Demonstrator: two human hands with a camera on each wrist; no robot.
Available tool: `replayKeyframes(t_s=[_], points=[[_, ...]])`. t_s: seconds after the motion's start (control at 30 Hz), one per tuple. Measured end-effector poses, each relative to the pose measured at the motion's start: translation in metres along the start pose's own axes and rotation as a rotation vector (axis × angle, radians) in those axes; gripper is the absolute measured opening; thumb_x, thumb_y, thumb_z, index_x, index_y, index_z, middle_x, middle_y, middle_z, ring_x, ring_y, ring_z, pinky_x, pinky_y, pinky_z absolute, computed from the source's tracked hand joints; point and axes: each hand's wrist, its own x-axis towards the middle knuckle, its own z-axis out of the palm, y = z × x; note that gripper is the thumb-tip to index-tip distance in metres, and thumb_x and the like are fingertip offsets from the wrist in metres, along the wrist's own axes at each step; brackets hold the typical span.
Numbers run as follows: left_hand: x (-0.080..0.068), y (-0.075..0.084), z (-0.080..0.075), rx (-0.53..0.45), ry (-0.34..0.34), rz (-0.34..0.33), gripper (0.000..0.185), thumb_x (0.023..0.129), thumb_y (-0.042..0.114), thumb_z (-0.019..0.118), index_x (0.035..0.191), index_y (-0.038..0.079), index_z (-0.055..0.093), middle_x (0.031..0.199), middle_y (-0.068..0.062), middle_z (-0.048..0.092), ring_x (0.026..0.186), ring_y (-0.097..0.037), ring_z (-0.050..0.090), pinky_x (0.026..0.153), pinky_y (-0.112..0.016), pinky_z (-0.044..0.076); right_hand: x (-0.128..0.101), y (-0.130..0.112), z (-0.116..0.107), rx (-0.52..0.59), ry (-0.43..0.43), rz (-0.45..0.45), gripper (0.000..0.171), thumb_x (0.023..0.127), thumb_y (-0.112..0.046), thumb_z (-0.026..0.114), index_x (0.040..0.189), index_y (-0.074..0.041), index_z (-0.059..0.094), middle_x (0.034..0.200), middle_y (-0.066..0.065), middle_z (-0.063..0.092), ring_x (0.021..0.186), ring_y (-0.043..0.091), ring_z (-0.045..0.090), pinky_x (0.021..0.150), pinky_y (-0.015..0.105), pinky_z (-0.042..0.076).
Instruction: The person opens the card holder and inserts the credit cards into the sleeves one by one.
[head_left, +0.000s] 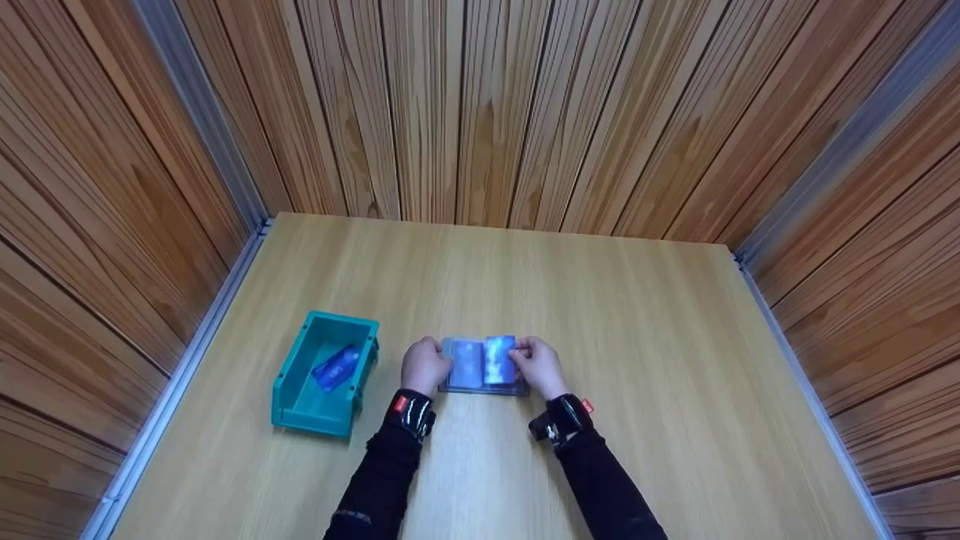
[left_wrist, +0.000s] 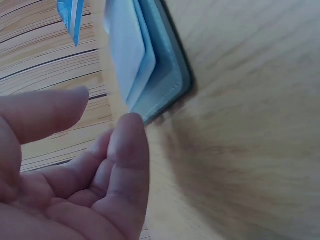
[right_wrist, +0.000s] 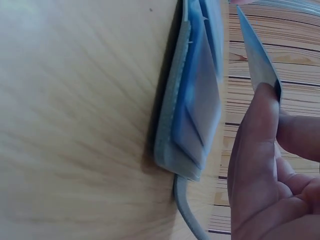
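Pinching one blue card (right_wrist: 257, 55), the right hand (head_left: 538, 367) hovers over one card holder (head_left: 484, 366); left hand (head_left: 424, 365) fingers loosely spread beside it; one teal bin (head_left: 326, 373).

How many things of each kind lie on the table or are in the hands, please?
Teal bin: 1
Card holder: 1
Blue cards: 2, one in the bin, one pinched by the right hand
Total: 4

A bin (head_left: 300, 401) sits on the table (head_left: 637, 337), left of a card holder (head_left: 482, 365); probably a card (head_left: 337, 368) lies in it.
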Motion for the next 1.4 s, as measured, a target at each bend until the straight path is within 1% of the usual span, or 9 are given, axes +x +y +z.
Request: replayKeyframes(t_s=[0.13,0.23,0.37,0.5,0.63,0.73,0.87,1.07,1.4], points=[[0.0,-0.002,0.001,0.04,0.001,0.023,0.025,0.08,0.008,0.072,0.099,-0.006,0.066,0.098,-0.017,0.068,0.095,-0.034,0.063,0.084,-0.044,0.049,0.001,0.001,0.001,-0.01,-0.011,0.017,0.019,0.091,-0.004,0.067,0.104,0.009,0.061,0.082,0.008,0.064,0.061,0.011,0.057,0.056,0.028,0.054],[0.001,-0.002,0.002,0.04,-0.02,-0.006,0.019,0.08,0.007,0.072,0.093,-0.004,0.064,0.09,-0.013,0.065,0.088,-0.03,0.061,0.079,-0.042,0.049,0.002,0.001,0.002,0.002,-0.016,0.034,0.019,0.091,-0.003,0.067,0.104,0.009,0.061,0.081,0.008,0.063,0.059,0.012,0.058,0.054,0.028,0.054],[0.004,-0.004,0.003,0.045,-0.035,-0.028,0.015,0.08,0.006,0.072,0.082,0.001,0.059,0.078,-0.006,0.057,0.076,-0.024,0.056,0.069,-0.038,0.046,0.003,0.001,0.003,0.0,-0.028,0.058,0.018,0.092,-0.003,0.067,0.104,0.008,0.061,0.081,0.008,0.063,0.059,0.012,0.058,0.054,0.027,0.054],[0.006,-0.006,0.005,0.068,-0.029,-0.015,0.022,0.079,0.005,0.073,0.073,0.006,0.052,0.07,-0.002,0.047,0.067,-0.022,0.048,0.061,-0.036,0.041,0.004,0.001,0.004,-0.011,-0.047,0.074,0.018,0.092,-0.004,0.067,0.104,0.007,0.061,0.081,0.007,0.062,0.059,0.012,0.058,0.054,0.027,0.053],[0.009,-0.006,0.006,0.093,-0.026,-0.005,0.021,0.078,0.007,0.075,0.074,0.004,0.054,0.071,-0.004,0.051,0.069,-0.023,0.051,0.065,-0.037,0.043,0.004,0.001,0.004,-0.017,-0.052,0.08,0.018,0.092,-0.005,0.067,0.104,0.007,0.061,0.08,0.007,0.062,0.057,0.012,0.058,0.054,0.027,0.053],[0.01,-0.006,0.007,0.094,-0.033,-0.026,0.02,0.079,0.008,0.077,0.08,0.002,0.058,0.076,-0.005,0.056,0.074,-0.024,0.054,0.07,-0.038,0.046,0.004,0.002,0.004,-0.023,-0.055,0.08,0.018,0.092,-0.006,0.067,0.103,0.006,0.061,0.08,0.006,0.061,0.057,0.013,0.058,0.054,0.027,0.052],[0.01,-0.005,0.008,0.082,-0.041,-0.053,0.021,0.08,0.009,0.077,0.083,0.001,0.058,0.078,-0.006,0.056,0.075,-0.024,0.054,0.07,-0.038,0.046,0.004,0.003,0.005,-0.035,-0.058,0.079,0.016,0.091,-0.006,0.068,0.101,0.005,0.061,0.08,0.006,0.061,0.057,0.013,0.058,0.054,0.027,0.052],[0.01,-0.005,0.009,0.095,-0.008,-0.012,0.024,0.077,0.008,0.079,0.079,0.002,0.055,0.074,-0.006,0.054,0.072,-0.025,0.054,0.068,-0.04,0.045,0.005,0.004,0.006,-0.053,-0.044,0.049,0.016,0.091,-0.005,0.068,0.1,0.006,0.062,0.079,0.006,0.063,0.056,0.012,0.058,0.052,0.027,0.052],[0.009,-0.008,0.01,0.095,0.008,0.016,0.022,0.075,0.005,0.079,0.077,0.001,0.057,0.073,-0.007,0.056,0.073,-0.027,0.056,0.07,-0.041,0.047,0.005,0.003,0.007,-0.079,-0.044,0.04,0.014,0.09,-0.005,0.069,0.097,0.005,0.062,0.077,0.006,0.064,0.052,0.01,0.058,0.051,0.027,0.052]])
